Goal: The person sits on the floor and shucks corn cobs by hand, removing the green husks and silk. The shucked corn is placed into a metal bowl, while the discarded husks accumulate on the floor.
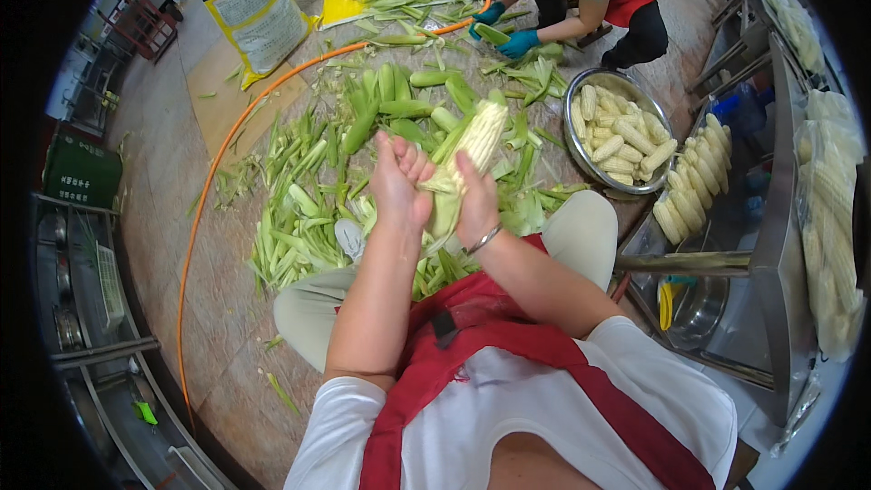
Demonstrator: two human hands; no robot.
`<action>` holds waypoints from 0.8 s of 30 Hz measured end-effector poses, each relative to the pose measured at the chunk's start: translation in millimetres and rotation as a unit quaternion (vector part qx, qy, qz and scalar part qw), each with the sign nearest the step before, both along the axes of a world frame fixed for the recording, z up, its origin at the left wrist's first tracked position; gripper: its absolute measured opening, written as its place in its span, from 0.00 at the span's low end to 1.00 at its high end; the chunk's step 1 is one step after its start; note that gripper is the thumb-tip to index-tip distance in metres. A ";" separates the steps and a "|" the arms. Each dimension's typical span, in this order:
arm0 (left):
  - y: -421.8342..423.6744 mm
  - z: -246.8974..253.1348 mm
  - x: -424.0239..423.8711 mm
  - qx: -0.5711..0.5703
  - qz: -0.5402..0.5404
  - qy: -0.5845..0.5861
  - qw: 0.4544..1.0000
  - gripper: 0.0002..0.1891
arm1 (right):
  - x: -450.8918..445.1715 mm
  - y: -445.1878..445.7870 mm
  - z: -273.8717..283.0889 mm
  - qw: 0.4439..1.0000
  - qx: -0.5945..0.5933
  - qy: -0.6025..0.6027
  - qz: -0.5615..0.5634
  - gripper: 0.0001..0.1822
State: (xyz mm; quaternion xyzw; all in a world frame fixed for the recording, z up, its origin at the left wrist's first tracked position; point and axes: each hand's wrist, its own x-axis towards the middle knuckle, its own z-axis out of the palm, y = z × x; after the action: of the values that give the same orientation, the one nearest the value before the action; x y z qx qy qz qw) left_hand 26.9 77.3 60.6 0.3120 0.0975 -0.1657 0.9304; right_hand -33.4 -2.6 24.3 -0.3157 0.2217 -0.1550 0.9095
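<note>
A partly husked ear of corn (480, 133), its pale kernels bare at the upper end, is tilted up and to the right between my hands. My right hand (476, 197) grips its lower part, the thumb along the side. The fingers of my left hand (403, 180) are curled around the husk leaves (446, 150) pulled away at the left of the ear. More green husk hangs below my hands. Beneath and beyond lie several unhusked ears (406, 107) on a broad heap of loose husks (292, 224).
A steel bowl (573, 143) of husked corn stands at right, beside a metal rack (782, 231) with stacked ears. An orange hose (197, 218) curves across the floor. Opposite, a co-worker in teal gloves (520, 43) handles corn. A printed sack (262, 20) stands at upper left.
</note>
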 end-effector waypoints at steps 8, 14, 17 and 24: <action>36.7 -32.0 -42.2 0.345 -0.119 -0.129 0.922 0.20 | 25.8 -98.8 -26.3 0.993 0.023 0.019 -0.113 0.21; 6.6 -4.9 -47.1 0.691 -0.047 -0.484 0.535 0.34 | 18.5 -76.9 -8.2 0.978 -0.198 0.013 -0.065 0.21; -8.4 -5.7 -44.4 0.722 -0.077 -0.482 0.490 0.38 | 11.9 -35.2 17.6 0.978 -0.196 0.006 -0.072 0.22; 18.7 -41.7 -33.8 0.351 -0.307 -0.258 0.846 0.32 | 19.8 -58.4 34.8 0.986 -0.081 -0.048 0.137 0.15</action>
State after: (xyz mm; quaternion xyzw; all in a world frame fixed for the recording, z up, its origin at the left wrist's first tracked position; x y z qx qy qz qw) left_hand -7.0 96.0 19.0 0.6631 -0.1948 -0.3115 0.6522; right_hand -13.6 -61.0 59.1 -0.4082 0.1187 -0.0613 0.9031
